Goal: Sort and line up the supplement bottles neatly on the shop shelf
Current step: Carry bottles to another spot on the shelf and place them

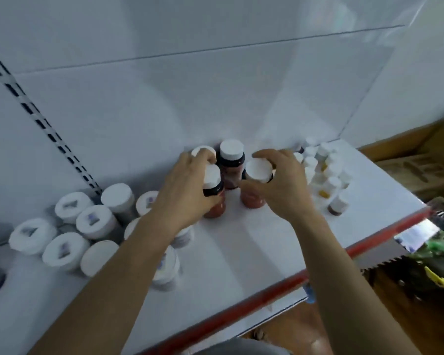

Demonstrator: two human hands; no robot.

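- The left hand has its grip curled round a dark bottle with a red label and a white round cap. The bottle stands near the middle of the flat white shop shelf with a red front edge, not far from the back wall.
- The right hand has its grip round the top of a second dark bottle with a red label and a white cap. It stands just beside the first one, with a small gap between them.
- A third bottle of the same kind stands behind, between the two hands. One more white cap peeks out behind the left fingers. I cannot see what is under it.
- The step looks like bringing these matching bottles together into a tidy block.
- Slide them along the shelf and do not lift them. They are tall and could tip over.
- Push the two front bottles in until they touch. Set them side by side and straight in front of the ones behind.
- The labels are too blurry to read, so check that they face the front.
- Be careful with the arms. The fat tubs with wide white lids sit right by the left arm. The small white bottles stand close to the right hand. A bump could knock them down.
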